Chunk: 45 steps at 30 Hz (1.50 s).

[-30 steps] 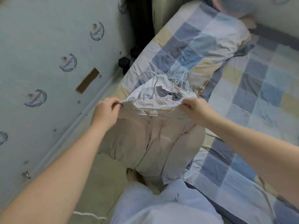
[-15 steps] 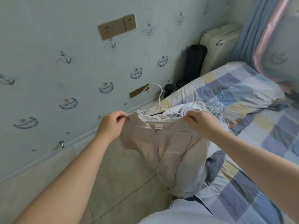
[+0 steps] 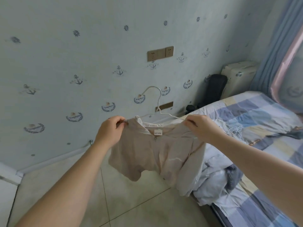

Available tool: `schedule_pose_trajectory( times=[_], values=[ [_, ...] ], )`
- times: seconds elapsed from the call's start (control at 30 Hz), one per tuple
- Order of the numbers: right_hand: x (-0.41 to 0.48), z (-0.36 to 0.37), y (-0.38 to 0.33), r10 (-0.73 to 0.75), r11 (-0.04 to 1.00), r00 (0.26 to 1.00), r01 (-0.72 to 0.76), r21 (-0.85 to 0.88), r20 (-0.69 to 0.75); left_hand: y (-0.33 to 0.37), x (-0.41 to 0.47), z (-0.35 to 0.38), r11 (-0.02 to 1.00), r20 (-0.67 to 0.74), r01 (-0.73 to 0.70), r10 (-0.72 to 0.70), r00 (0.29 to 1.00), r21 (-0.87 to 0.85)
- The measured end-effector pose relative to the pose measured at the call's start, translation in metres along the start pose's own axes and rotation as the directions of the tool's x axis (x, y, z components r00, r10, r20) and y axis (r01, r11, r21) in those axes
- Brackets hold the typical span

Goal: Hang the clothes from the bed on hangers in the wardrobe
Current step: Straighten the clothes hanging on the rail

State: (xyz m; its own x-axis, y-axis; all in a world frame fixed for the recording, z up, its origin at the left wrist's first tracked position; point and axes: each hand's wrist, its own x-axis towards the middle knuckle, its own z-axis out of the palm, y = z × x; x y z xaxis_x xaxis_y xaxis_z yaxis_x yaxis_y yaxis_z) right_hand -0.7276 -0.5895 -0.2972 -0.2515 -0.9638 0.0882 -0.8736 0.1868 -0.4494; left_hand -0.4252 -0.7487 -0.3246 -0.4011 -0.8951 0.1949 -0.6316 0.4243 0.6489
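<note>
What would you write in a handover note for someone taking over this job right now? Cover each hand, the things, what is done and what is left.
Left hand pinches the top at its left shoulder.
Right hand pinches the right shoulder and the hanger end.
Hanger sits in the neck, hook up; top hangs beside the bed.
More clothes and spare hangers lie on the bed. Wardrobe not in view.
Done: top nearly on its hanger.
Left: seat it, hang it, then the heap.

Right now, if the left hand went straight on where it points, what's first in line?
Beyond the beige top it grips, the left hand likely meets the wallpapered wall; depth unclear.
</note>
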Motion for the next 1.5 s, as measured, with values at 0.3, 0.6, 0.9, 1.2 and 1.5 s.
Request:
schedule_pose_trajectory(
  times=[0.3,0.6,0.9,1.2,1.5],
  values=[
    [-0.089,-0.031,-0.083,-0.181,0.982,0.980,0.184,0.036,-0.084,0.029,-0.144,-0.097,0.999,-0.209,-0.021,0.030,0.978,0.043],
    [-0.182,-0.078,-0.162,-0.395,0.916,0.911,0.400,0.021,-0.119,0.070,-0.294,-0.189,0.987,-0.400,-0.010,0.074,0.914,0.162],
    [-0.260,-0.154,-0.286,-0.577,0.803,0.777,0.596,-0.004,-0.250,0.136,-0.421,-0.323,0.954,-0.589,0.002,0.183,0.787,0.299],
    [-0.350,-0.238,-0.432,-0.709,0.617,0.545,0.787,-0.019,-0.447,0.203,-0.542,-0.488,0.844,-0.703,0.037,0.421,0.573,0.535],
    [-0.429,-0.295,-0.597,-0.746,0.417,0.303,0.907,-0.062,-0.593,0.240,-0.652,-0.659,0.722,-0.719,0.181,0.562,0.409,0.668]
  ],
)
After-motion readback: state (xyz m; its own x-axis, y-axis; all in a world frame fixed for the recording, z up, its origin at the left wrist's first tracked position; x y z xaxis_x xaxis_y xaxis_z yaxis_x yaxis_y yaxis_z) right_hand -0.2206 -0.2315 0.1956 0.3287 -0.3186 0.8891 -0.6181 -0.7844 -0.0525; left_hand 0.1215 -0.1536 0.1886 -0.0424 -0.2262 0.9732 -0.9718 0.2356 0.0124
